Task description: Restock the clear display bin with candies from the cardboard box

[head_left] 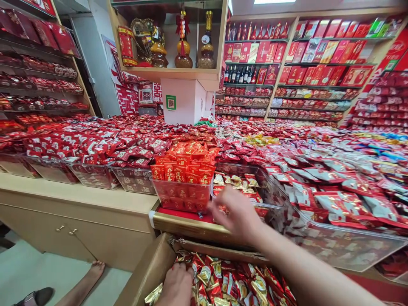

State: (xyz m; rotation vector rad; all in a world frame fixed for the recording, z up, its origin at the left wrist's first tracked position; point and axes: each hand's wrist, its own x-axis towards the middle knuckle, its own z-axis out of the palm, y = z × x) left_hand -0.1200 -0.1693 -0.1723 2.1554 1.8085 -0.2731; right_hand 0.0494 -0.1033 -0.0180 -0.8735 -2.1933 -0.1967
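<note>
My left hand (177, 284) reaches down into a cardboard box (149, 272) at the bottom. Its fingers are bent together into a heap of red-and-gold wrapped candies (229, 282), with the fingertips hidden among them. Higher up, my right hand (237, 212) is smeared by motion in front of a clear plastic bin (270, 205). Its fingers are blurred, and I cannot make out anything in them. Similar small wrapped candies (237, 182) lie inside that bin. Directly left of it stands a clear bin (183, 199) packed with orange-red packets (181, 172) bearing gold characters.
More clear bins (92, 174) of red packets line the counter (127, 204) on the left. A large bin (357, 242) of white-and-red packets stands right. A shelf (175, 73) with bottles overhangs the middle. Another person's bare limb (83, 282) shows low on the left.
</note>
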